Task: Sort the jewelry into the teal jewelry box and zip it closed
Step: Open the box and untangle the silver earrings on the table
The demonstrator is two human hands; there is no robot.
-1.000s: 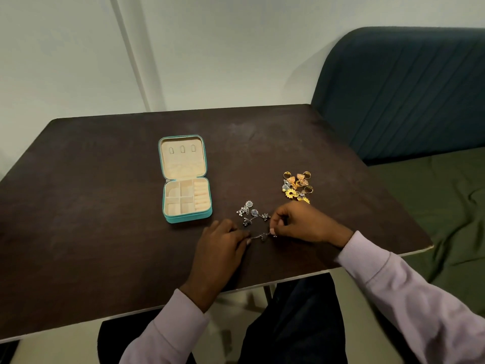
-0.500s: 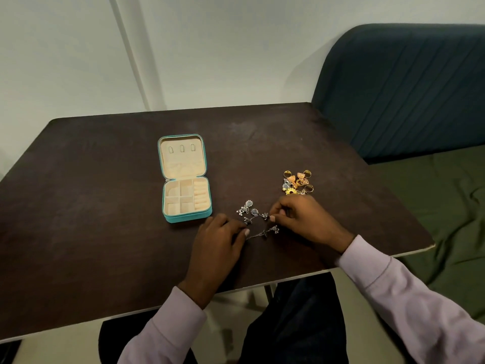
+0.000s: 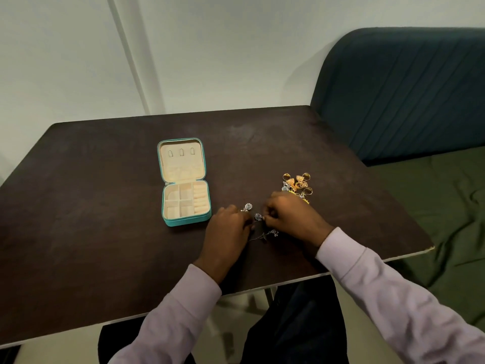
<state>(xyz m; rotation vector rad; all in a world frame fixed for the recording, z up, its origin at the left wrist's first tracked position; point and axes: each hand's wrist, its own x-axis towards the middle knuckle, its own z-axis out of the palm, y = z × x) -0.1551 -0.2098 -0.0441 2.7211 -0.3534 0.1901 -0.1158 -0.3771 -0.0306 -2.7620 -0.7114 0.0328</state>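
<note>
Table (image 3: 105, 206): both hands moved up onto silver jewelry (image 3: 258, 217).

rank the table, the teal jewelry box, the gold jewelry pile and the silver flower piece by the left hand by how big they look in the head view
1. table
2. teal jewelry box, lying open
3. gold jewelry pile, partly hidden behind the right hand, so its full spread is unsure
4. silver flower piece, by the left hand
</note>
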